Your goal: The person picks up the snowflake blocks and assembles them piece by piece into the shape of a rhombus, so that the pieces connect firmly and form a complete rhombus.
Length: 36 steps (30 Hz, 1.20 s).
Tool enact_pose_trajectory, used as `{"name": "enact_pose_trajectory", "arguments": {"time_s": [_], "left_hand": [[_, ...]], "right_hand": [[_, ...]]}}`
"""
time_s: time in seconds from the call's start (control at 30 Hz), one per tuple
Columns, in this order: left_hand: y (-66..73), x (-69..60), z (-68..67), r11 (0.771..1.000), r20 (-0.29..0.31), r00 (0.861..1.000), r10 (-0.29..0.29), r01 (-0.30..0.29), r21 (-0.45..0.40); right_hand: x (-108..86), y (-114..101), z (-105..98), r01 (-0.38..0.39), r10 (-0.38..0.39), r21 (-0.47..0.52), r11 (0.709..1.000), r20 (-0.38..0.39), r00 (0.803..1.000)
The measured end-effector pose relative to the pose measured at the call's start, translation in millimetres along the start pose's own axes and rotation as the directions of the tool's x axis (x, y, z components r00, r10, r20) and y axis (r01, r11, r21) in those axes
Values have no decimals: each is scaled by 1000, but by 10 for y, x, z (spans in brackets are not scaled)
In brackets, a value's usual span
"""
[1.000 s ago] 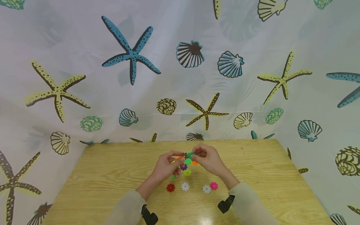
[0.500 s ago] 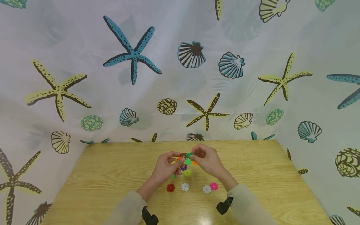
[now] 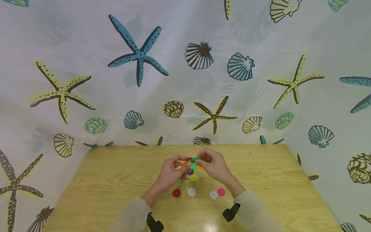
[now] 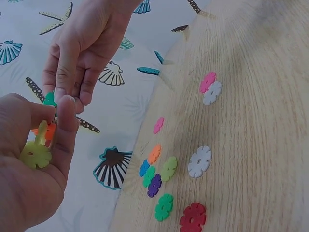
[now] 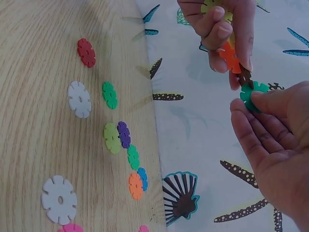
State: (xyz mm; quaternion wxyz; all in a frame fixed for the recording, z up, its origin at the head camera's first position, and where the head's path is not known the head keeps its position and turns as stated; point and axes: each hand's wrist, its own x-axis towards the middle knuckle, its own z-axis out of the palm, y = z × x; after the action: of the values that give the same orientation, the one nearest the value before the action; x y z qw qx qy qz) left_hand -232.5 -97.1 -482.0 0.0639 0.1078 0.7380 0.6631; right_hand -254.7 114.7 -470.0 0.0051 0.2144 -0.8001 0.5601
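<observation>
In the head view, the left hand (image 3: 171, 170) and the right hand (image 3: 214, 165) meet above a wood-grain worktop (image 3: 121, 174), with a short chain of notched plastic discs (image 3: 190, 159) between them. Nearer the person lie a red disc (image 3: 176, 193), a white disc (image 3: 191, 192) and, to the right, a second white disc (image 3: 214, 194) touching a pink disc (image 3: 221, 191). A fabric backdrop (image 3: 162, 77) printed with starfish and seashells rises behind.

In the left wrist view, the left hand's fingers are curled around the chain; its yellow disc (image 4: 36, 155) lies against the palm, with the orange disc (image 4: 48, 133) next to it. On the worktop, a loose orange disc (image 4: 154, 154), a blue disc (image 4: 144, 167), a light green disc (image 4: 149, 176), a purple disc (image 4: 154, 185) and a yellow-green disc (image 4: 169, 168) lie close together, with a loose green disc (image 4: 164, 207) near them.

In the right wrist view, the right hand's thumb and fingers pinch the chain's green end disc (image 5: 247, 98), which joins a brown disc (image 5: 245, 76) next to the orange one.
</observation>
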Motion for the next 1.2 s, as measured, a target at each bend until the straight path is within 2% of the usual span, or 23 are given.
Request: {"name": "enact_pose_trajectory", "arguments": {"time_s": [0.2,0.37,0.47,0.67,0.87,1.07,1.2], "left_hand": [[16,43,19,998,29,998,-50,49,35],[9,61,23,998,89,995,-42,37,49],[-1,63,25,999,99,995,-31,26,44],[-31,58,17,998,64,997,-36,33,45],[-49,63,-37,997,30,999,-42,40,61],[-45,59,-74,997,11,999,-33,32,66],[-45,57,-87,998,15,1000,-18,17,55]], "right_hand": [[-1,18,-30,-15,15,12,1000,20,1000],[-7,40,-33,-43,42,28,999,52,998],[-8,43,-26,-47,44,37,998,63,997],[-19,69,-19,-56,53,42,998,66,996],[-41,156,-6,-90,90,-2,996,69,994],[-51,351,81,-108,111,-42,993,78,991],[-63,474,157,-107,117,-112,988,94,989]]}}
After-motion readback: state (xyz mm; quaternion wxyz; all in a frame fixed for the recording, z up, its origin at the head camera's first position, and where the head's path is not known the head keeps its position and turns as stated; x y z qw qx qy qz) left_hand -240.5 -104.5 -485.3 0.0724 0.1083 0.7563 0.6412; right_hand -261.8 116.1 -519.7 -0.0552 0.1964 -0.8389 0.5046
